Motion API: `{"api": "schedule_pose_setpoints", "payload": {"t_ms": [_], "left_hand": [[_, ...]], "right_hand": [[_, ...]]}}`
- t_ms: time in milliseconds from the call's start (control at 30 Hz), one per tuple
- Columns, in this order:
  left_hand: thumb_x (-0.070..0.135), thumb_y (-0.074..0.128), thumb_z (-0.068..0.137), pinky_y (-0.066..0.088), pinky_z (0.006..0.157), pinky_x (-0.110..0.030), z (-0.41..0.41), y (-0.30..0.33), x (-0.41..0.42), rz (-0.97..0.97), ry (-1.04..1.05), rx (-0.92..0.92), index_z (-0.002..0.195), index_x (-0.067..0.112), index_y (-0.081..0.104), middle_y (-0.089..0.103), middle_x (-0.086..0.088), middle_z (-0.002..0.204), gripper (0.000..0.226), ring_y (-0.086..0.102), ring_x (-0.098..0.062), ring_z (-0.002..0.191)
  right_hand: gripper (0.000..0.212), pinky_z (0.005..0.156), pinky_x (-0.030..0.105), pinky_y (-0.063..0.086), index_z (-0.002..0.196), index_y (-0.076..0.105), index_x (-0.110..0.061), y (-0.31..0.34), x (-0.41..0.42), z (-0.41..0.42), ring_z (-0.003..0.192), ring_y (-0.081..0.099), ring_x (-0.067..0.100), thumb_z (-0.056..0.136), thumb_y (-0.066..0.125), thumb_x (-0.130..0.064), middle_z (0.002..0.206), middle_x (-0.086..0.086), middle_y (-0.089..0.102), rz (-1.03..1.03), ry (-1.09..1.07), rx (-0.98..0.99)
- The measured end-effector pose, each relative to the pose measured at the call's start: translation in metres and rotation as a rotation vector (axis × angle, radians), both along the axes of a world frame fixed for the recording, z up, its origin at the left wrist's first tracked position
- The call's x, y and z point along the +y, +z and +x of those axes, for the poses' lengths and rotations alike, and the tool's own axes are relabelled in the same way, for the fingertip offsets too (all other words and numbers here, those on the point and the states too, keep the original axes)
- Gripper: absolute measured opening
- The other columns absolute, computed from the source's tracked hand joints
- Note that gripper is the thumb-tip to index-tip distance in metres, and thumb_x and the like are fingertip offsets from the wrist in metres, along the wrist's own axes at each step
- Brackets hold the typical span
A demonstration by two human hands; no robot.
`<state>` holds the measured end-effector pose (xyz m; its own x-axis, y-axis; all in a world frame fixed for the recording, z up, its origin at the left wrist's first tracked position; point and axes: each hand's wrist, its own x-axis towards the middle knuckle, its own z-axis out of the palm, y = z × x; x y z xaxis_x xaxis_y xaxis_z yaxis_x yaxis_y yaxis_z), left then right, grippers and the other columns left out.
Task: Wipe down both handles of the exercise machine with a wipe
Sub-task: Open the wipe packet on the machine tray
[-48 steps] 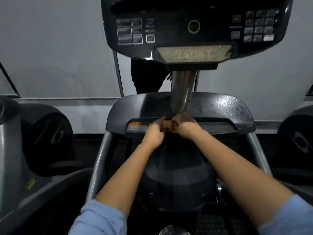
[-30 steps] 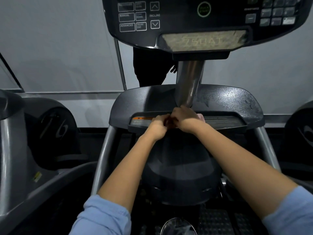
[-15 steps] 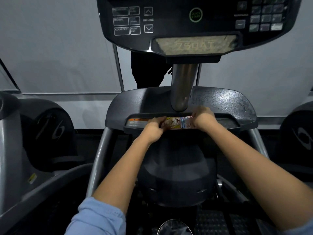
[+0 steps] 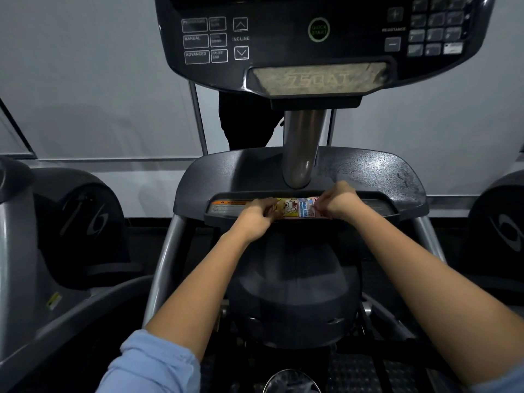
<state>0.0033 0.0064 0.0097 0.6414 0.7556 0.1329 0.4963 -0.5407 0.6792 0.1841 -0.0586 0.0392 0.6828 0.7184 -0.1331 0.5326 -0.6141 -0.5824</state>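
Note:
A colourful wipe packet (image 4: 296,207) with cartoon print lies along the front ledge of the machine's black tray (image 4: 368,171). My left hand (image 4: 256,218) pinches the packet's left end and my right hand (image 4: 337,201) pinches its right end, with the printed middle showing between them. Two grey metal handles run down from the tray, the left handle (image 4: 166,265) and the right handle (image 4: 429,236). No loose wipe is visible.
The console (image 4: 312,38) with buttons and a dusty label hangs above on a metal post (image 4: 303,148). Neighbouring machines stand at the left (image 4: 71,222) and right (image 4: 499,222). A dark housing (image 4: 295,293) sits below my arms. A person's dark legs (image 4: 243,123) stand behind the console.
My hands were bunched together over the packet. They have since moved apart, the right hand sliding rightward, so the packet's printed face now shows between them.

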Motion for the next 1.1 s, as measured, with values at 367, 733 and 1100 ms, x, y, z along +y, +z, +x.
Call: {"api": "schedule_pose_setpoints", "payload": {"t_ms": [367, 733, 1100], "left_hand": [[0.011, 0.051, 0.093, 0.018, 0.111, -0.027, 0.016, 0.012, -0.013, 0.287, -0.01, 0.112, 0.126, 0.009, 0.057, 0.047, -0.008, 0.14, 0.033, 0.027, -0.029, 0.137], [0.048, 0.056, 0.087, 0.04, 0.074, -0.033, 0.069, 0.021, -0.043, 0.476, 0.099, 0.295, 0.107, 0.014, 0.067, 0.059, -0.006, 0.113, 0.041, 0.053, -0.025, 0.11], [0.035, 0.061, 0.086, 0.048, 0.078, -0.033, 0.079, 0.034, -0.048, 0.455, 0.139, 0.409, 0.106, 0.007, 0.062, 0.065, -0.013, 0.11, 0.035, 0.062, -0.031, 0.103]], "right_hand": [[0.035, 0.087, 0.035, 0.056, 0.105, 0.069, -0.002, -0.011, 0.004, 0.007, 0.096, 0.067, 0.026, 0.074, 0.077, -0.016, 0.103, 0.012, 0.071, 0.119, -0.03, 0.081], [0.028, 0.094, 0.043, 0.052, 0.107, 0.066, 0.005, -0.014, -0.012, 0.027, 0.099, 0.064, 0.033, 0.08, 0.061, 0.005, 0.078, 0.005, 0.074, 0.22, 0.006, 0.328], [0.029, 0.098, 0.041, 0.049, 0.11, 0.063, 0.007, -0.013, -0.015, 0.019, 0.093, 0.057, 0.027, 0.08, 0.062, 0.006, 0.117, 0.023, 0.063, 0.233, 0.026, 0.278]]}}
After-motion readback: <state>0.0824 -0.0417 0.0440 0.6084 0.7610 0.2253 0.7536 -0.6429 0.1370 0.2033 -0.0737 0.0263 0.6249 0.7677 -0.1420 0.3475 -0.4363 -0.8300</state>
